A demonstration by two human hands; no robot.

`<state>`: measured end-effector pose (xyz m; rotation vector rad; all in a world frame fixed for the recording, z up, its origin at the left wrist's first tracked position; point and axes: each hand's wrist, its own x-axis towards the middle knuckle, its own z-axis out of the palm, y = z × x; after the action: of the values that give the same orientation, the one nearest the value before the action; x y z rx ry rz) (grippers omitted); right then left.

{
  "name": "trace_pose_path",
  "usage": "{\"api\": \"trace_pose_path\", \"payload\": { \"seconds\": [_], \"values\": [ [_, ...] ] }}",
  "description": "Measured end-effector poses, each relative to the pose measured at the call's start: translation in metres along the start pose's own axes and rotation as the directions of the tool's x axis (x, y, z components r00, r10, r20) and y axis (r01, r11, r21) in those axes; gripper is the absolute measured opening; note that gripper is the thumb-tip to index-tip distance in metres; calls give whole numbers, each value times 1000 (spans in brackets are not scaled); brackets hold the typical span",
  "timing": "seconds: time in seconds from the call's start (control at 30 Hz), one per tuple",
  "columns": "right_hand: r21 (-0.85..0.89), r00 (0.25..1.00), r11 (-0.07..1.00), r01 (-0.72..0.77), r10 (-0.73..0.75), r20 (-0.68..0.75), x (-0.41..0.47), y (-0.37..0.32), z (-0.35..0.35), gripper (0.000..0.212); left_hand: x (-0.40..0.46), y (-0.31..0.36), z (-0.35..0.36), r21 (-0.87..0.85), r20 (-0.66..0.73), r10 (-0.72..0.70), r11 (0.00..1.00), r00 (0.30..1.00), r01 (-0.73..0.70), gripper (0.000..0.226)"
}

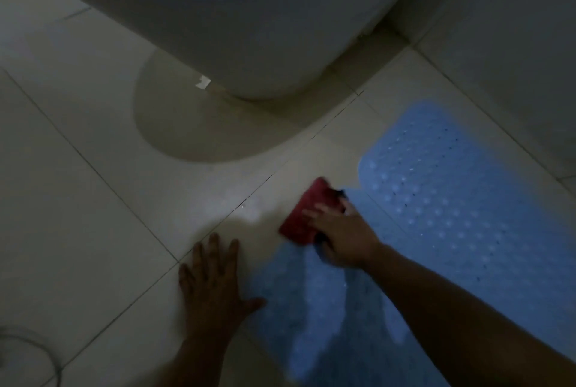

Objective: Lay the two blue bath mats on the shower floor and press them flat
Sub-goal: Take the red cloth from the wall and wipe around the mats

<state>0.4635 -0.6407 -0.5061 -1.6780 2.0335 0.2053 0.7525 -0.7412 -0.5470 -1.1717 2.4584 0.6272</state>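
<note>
Dim bathroom, head view looking down at a pale tiled floor [93,199]. Landmark: the white toilet bowl [233,28] at the top of the view.

Right hand [339,237] was below and right of the toilet base, its grip closed over a red cloth-like object [307,212], fingers laid across the top, thumb side hidden. The red object was pressed down at the near corner of the farther mat. Motion blur there; exact material of the red thing could not be told.

Left hand [212,280] was below the toilet base, grip released: palm flat on the bare tile, fingers spread, holding nothing, thumb just reaching the edge of the nearer mat.

Farther blue bath mat [452,193] lay flat on the floor, right of the toilet and running toward the lower right, its dotted, perforated surface plainly visible. Nearer blue bath mat [311,308] lay below it, beneath the right forearm, blurred and partly in shadow; whether the two mats overlapped could not be told.

A round drain cover [25,355] showed faintly, far lower left of the toilet.
</note>
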Motion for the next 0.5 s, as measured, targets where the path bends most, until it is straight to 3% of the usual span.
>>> {"api": "trace_pose_path", "payload": {
  "seconds": [0.1, 0.17, 0.27, 0.33, 0.43, 0.5],
  "values": [
    [40, 975, 976, -214, 216, -53, 6, -10, -1, 63, 2, 1, 0, -9, 30, -32, 999, 999, 33, 140],
    [44, 966, 970, -240, 243, -90, 10, -42, 18, 57, 1, 0, 4, -11, 19, -31, 999, 999, 32, 142],
    [30, 993, 999, 27, -24, -115, 16, -110, 62, 67, -4, -3, 6, -61, -31, -91, 994, 995, 89, 137],
    [-34, 981, 981, 189, -190, -39, 26, -135, 76, 75, -7, -7, 5, -86, -53, -147, 986, 988, 142, 129],
    [-197, 910, 890, 410, -413, 27, 52, -111, 63, 74, -7, -15, 6, -61, -10, -170, 984, 985, 170, 141],
    [-271, 903, 866, 420, -429, 28, 74, -77, 46, 69, -9, -20, 6, -57, -8, -171, 984, 985, 171, 149]
  ]
}}
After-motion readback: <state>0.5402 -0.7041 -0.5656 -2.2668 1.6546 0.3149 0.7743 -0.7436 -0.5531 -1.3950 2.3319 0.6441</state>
